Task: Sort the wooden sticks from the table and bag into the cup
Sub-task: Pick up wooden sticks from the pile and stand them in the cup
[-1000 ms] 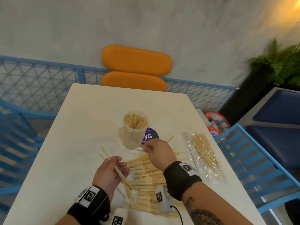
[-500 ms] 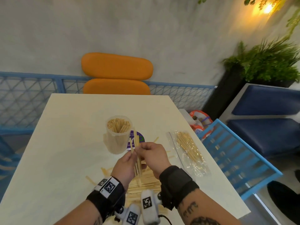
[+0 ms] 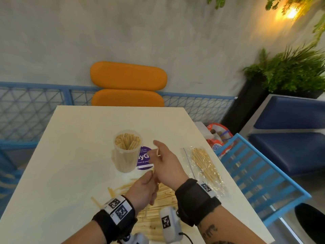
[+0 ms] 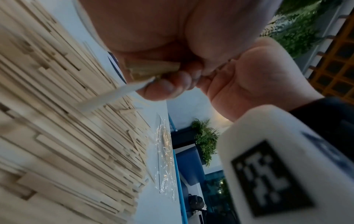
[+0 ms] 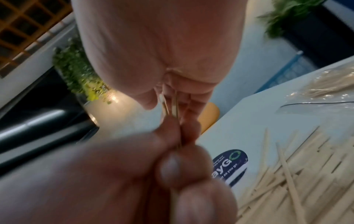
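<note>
Pinched between the thumb and fingertips of both hands, a thin bundle of wooden sticks (image 3: 157, 160) stands nearly upright: the left hand (image 3: 143, 190) curls round its lower end, while the right hand (image 3: 166, 166) holds the upper part, 1 finger pointing loosely past it. The wrist views show several sticks side by side in that shared pinch; their exact count cannot be told. Just beyond and left of the grip stands the clear plastic cup (image 3: 125, 156), already packed with upright sticks, and beside it lies a purple round sticker (image 3: 143, 160). Below the hands lies the loose pile of sticks (image 3: 158, 208) on the table (image 3: 70, 155); right of the grip rests the clear bag (image 3: 204, 166), which holds more. The step looks like squaring the bundle before dropping it in. Doing it well probably means evening the ends while both hands hold, then letting 1 hand carry the bundle over the rim and steer it into a gap, since the cup is crowded and a slanted stick could catch or tip it.
</note>
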`<state>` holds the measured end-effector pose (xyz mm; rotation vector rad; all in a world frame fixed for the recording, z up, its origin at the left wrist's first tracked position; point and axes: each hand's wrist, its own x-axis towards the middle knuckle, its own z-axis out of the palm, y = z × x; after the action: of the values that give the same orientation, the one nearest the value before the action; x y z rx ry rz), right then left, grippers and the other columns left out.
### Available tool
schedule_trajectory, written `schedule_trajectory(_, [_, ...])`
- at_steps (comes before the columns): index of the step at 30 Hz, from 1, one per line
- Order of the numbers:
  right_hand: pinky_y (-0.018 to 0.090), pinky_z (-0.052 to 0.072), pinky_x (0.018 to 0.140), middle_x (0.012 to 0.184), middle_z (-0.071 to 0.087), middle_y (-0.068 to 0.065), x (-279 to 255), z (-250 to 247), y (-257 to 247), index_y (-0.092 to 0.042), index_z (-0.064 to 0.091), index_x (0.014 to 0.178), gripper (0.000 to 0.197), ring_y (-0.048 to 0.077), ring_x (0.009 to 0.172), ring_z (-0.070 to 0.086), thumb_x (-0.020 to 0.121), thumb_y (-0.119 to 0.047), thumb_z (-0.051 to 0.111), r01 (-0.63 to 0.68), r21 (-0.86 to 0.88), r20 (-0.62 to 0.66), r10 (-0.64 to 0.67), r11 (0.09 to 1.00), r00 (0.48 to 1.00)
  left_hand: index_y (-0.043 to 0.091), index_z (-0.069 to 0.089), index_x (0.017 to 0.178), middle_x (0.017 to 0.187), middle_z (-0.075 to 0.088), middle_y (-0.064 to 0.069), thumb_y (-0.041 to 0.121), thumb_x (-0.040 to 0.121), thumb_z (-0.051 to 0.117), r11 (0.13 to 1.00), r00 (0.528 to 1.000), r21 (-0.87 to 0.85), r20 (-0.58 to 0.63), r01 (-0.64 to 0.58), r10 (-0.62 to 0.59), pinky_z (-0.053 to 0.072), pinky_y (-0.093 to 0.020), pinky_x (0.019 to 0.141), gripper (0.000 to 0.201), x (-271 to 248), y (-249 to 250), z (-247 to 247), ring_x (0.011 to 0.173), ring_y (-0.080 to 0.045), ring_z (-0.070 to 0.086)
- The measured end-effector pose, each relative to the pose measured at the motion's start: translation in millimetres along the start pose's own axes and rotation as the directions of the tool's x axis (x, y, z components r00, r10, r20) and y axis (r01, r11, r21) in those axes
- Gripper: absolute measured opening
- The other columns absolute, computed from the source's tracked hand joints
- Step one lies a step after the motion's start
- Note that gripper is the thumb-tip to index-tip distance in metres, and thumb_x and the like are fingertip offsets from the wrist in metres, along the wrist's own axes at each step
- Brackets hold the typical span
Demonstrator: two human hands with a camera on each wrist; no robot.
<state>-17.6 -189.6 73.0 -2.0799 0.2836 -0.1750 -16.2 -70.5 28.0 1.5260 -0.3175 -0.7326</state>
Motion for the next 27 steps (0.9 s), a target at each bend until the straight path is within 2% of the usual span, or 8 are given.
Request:
schedule_trajectory(6, [0.021,0.049,0.085,0.108,0.069,-0.005,-4.9,-1.6,-0.2,-0.022,0.069,0.111,0.022,0.008,0.097,0.063,0.104,-0.027,0.049,0.056,-0.086,0.028,-0.053,0.995,0.998,0.007,0.048,0.087,0.049,0.042,0.010,0.007,0.106,0.036,0.998,0.998,0.009,-0.039,-0.057,0.058,0.036,-0.025,0.047,0.022,3.1,6.7,1.1,0.042,-0.008,0.039])
schedule_trajectory(9, [0.032,0.052,0.097,0.124,0.064,-0.009,-4.1,-3.3,6.0,-0.032,0.059,0.127,0.026,0.007,0.107,0.062,0.104,-0.037,0.048,0.021,0.151,0.006,-0.022,0.988,1.000,0.012,0.045,0.085,0.058,0.041,0.005,0.018,0.108,0.038,0.989,0.992,-0.121,-0.109,-0.081,0.067,0.029,-0.027,0.048,0.025,7.9,10.2,-3.5,0.049,-0.010,0.035])
schedule_trajectory(11, [0.038,0.052,0.099,0.123,0.063,-0.010,-7.0,-1.0,13.9,-0.026,0.050,0.137,0.037,0.009,0.109,0.063,0.103,-0.041,0.049,-0.039,0.223,0.048,0.029,0.974,0.998,0.012,0.049,0.088,0.063,0.047,-0.001,0.026,0.107,0.041,0.975,0.965,-0.180,-0.248,-0.131,0.084,0.036,-0.032,0.053,0.024,14.0,14.3,-8.4,0.054,-0.015,0.041])
schedule_trajectory(16, [0.029,0.047,0.067,0.085,0.064,-0.004,-30.3,14.6,22.3,-0.019,0.052,0.105,0.029,0.015,0.075,0.062,0.104,-0.044,0.038,-0.131,0.138,0.419,0.062,0.982,0.906,0.014,0.054,0.089,0.074,0.066,-0.002,0.025,0.109,0.036,0.868,0.848,-0.405,-0.529,-0.288,0.034,0.052,-0.036,0.073,0.029,22.4,31.5,-13.0,0.068,-0.016,0.066])
schedule_trajectory(18, [0.028,0.044,0.059,0.072,0.056,-0.003,-34.1,20.8,20.6,-0.017,0.049,0.095,0.027,0.013,0.061,0.054,0.107,-0.038,0.037,-0.138,0.097,0.416,0.086,0.986,0.905,0.013,0.053,0.090,0.073,0.065,0.000,0.022,0.109,0.036,0.831,0.853,-0.463,-0.521,-0.309,0.027,0.053,-0.035,0.079,0.027,22.5,32.5,-12.8,0.072,-0.016,0.066])
schedule_trajectory(21, [0.023,0.028,0.045,0.064,0.043,-0.002,-36.5,19.7,14.5,-0.017,0.052,0.087,0.026,0.009,0.048,0.037,0.107,-0.028,0.039,-0.271,0.175,0.398,0.184,0.947,0.899,0.017,0.054,0.094,0.066,0.065,0.007,0.022,0.108,0.039,0.904,0.846,-0.324,-0.528,-0.279,0.071,0.047,-0.032,0.070,0.021,23.9,24.0,-15.5,0.079,-0.021,0.062])
schedule_trajectory(23, [0.025,0.024,0.045,0.061,0.042,-0.005,-38.1,15.7,15.1,-0.019,0.054,0.082,0.026,0.008,0.046,0.035,0.104,-0.026,0.042,-0.313,0.206,0.415,0.207,0.927,0.886,0.025,0.054,0.104,0.065,0.061,0.008,0.018,0.106,0.041,0.916,0.818,-0.237,-0.556,-0.323,0.144,0.051,-0.039,0.072,0.015,23.3,21.8,-18.7,0.070,-0.021,0.058])
schedule_trajectory(27, [0.024,0.025,0.043,0.060,0.043,-0.003,-44.3,15.7,16.1,-0.019,0.053,0.077,0.028,0.010,0.045,0.037,0.103,-0.024,0.043,-0.326,0.190,0.455,0.212,0.926,0.865,0.046,0.023,0.145,0.084,0.059,0.002,-0.002,0.103,0.034,0.892,0.758,-0.214,-0.624,-0.398,0.189,0.047,-0.028,0.060,0.065,22.1,27.1,-31.8,0.048,-0.011,0.045])
